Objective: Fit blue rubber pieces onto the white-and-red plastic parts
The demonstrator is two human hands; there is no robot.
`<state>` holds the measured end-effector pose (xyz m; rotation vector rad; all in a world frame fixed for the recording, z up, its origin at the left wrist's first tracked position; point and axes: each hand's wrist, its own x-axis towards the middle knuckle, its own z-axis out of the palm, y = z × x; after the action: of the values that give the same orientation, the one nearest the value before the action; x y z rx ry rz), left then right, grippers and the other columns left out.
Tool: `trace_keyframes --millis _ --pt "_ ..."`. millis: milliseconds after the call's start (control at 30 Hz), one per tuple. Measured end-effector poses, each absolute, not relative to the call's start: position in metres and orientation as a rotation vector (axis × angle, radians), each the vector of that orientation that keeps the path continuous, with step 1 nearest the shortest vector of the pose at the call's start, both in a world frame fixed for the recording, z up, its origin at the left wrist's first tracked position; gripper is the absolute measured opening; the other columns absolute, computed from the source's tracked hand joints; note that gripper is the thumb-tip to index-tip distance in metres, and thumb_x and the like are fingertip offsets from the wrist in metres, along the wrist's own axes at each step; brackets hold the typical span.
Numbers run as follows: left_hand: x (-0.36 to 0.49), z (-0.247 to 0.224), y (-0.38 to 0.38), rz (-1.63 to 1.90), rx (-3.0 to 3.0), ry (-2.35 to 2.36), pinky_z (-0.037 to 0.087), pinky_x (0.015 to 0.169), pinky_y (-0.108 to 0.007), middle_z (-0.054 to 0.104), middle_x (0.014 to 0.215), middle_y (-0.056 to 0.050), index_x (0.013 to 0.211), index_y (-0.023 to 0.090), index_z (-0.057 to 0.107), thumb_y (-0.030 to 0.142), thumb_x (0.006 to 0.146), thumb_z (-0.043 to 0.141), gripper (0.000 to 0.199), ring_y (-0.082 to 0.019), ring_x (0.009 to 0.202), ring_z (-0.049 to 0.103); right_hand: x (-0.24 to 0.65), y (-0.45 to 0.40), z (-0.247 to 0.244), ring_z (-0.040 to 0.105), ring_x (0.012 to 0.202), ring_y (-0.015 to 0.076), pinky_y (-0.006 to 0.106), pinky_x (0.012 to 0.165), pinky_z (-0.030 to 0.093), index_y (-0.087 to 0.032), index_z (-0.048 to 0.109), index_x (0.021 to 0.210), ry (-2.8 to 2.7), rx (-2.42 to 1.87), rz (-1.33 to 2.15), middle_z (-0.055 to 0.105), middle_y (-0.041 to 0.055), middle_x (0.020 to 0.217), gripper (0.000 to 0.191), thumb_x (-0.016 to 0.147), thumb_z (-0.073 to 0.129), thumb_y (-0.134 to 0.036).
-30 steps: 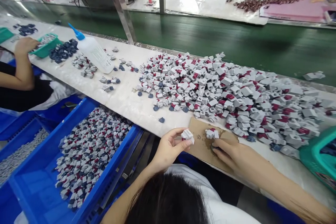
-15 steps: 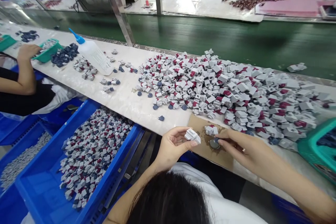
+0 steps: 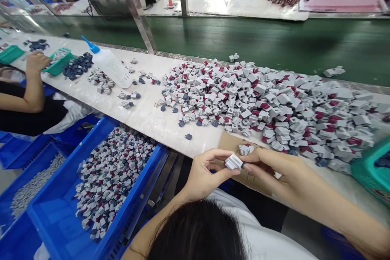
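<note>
Pinching a small gray block [image 3: 233,162], the left hand [image 3: 207,174] has a tight grip on it, just above a brown card [image 3: 228,140] on the white bench [image 3: 146,120]. The right hand [image 3: 282,170] has a narrow grip, with fingertips [image 3: 245,165] at the block; whether it holds on is hard to tell. A big pile of blocks [image 3: 243,97] lies beyond.
</note>
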<state>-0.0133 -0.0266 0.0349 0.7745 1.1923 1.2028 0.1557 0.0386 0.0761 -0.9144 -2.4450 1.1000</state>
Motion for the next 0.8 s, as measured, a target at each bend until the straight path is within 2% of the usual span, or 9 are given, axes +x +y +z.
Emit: trace_keyframes --millis 133,233,433,500,633,700,800 --pt "-0.011 0.032 -0.026 1.225 0.820 1.224 0.053 0.066 -0.023 0.069 0.084 -0.005 0.093 0.016 0.065 0.027 0.065 0.076 0.032 -0.015 0.077 0.065 0.156 0.042 0.074 0.054 0.059 0.0128 0.022 0.049 0.039 -0.019 0.061 0.082 -2.424 -0.964 1.179 0.062 0.0027 0.072 0.023 0.092 0.043 -0.030" --pt "-0.008 0.032 -0.024 1.190 0.844 1.161 0.053 0.068 -0.023 0.070 0.085 -0.005 0.093 0.016 0.062 0.026 0.067 0.075 0.031 -0.015 0.078 0.066 0.159 0.049 0.072 0.054 0.058 0.0127 0.023 0.051 0.040 -0.020 0.063 0.082 -2.288 -1.024 1.329 0.061 0.0017 0.071 0.027 0.091 0.047 -0.039" --pt "-0.004 0.038 -0.014 1.127 0.958 1.062 0.053 0.074 -0.024 0.070 0.087 -0.004 0.094 0.017 0.061 0.025 0.068 0.075 0.030 -0.015 0.081 0.067 0.134 0.062 0.078 0.060 0.090 0.0185 0.029 0.072 0.050 -0.021 0.059 0.097 -1.452 -1.139 1.325 0.063 0.0059 0.095 0.046 0.090 0.035 -0.060" --pt "-0.002 0.039 -0.011 1.152 0.965 1.044 0.053 0.075 -0.026 0.069 0.088 -0.005 0.093 0.017 0.060 0.025 0.068 0.075 0.030 -0.016 0.080 0.066 0.118 0.061 0.081 0.063 0.084 0.0183 0.030 0.075 0.052 -0.019 0.057 0.095 -1.354 -1.094 1.472 0.065 0.0069 0.091 0.051 0.087 0.036 -0.065" --pt "0.001 0.034 -0.012 1.181 0.995 1.112 0.053 0.069 -0.028 0.066 0.083 -0.004 0.091 0.017 0.060 0.029 0.069 0.073 0.029 -0.016 0.073 0.065 0.102 0.059 0.083 0.060 0.057 0.0143 0.025 0.057 0.051 -0.017 0.055 0.088 -1.344 -1.056 1.660 0.063 0.0036 0.065 0.055 0.084 0.038 -0.069" --pt "0.004 0.030 -0.014 1.171 1.001 1.195 0.053 0.063 -0.027 0.064 0.078 -0.003 0.091 0.017 0.060 0.032 0.068 0.073 0.030 -0.015 0.067 0.063 0.101 0.058 0.077 0.057 0.053 0.0131 0.023 0.053 0.049 -0.016 0.055 0.085 -1.359 -1.059 1.641 0.061 0.0022 0.059 0.055 0.083 0.038 -0.069" --pt "0.008 0.029 -0.013 1.131 0.935 1.237 0.051 0.055 -0.026 0.062 0.076 -0.002 0.092 0.018 0.058 0.030 0.068 0.071 0.029 -0.013 0.056 0.060 0.095 0.054 0.062 0.057 0.057 0.0124 0.022 0.055 0.049 -0.017 0.056 0.082 -1.364 -1.067 1.554 0.060 0.0022 0.063 0.051 0.086 0.039 -0.064"
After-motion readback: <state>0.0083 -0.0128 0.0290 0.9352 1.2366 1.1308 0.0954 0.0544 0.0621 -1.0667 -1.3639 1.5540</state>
